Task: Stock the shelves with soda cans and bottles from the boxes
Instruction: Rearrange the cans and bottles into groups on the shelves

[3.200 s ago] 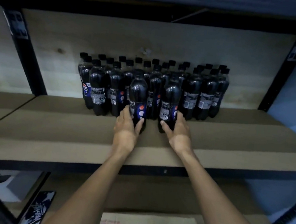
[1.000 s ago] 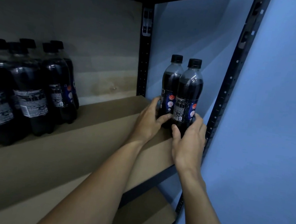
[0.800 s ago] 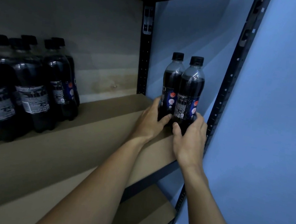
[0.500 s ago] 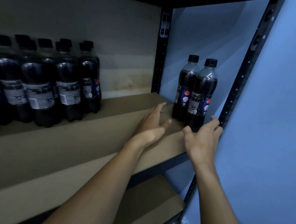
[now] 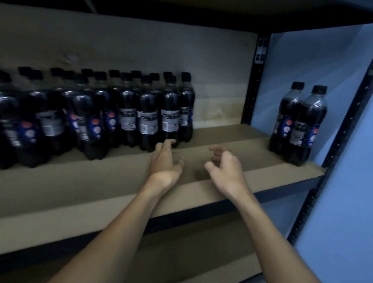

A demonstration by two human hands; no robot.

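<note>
Hands: left hand (image 5: 166, 162) and right hand (image 5: 226, 169) are held loosely spread, empty, over brown board shelf (image 5: 84, 183); two dark black-capped soda bottles (image 5: 306, 126) are stood at its right end.

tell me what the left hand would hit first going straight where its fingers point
Likely the soda bottle at the big group's right front; the left hand points at its base, depth unclear.

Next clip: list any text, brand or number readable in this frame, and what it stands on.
Nothing is legible.
On the grouped bottles: white label print and barcodes, blurred.
On the two bottles at the right end: round logos, wording too small.
The sticker on the rear post: blurred.
</note>
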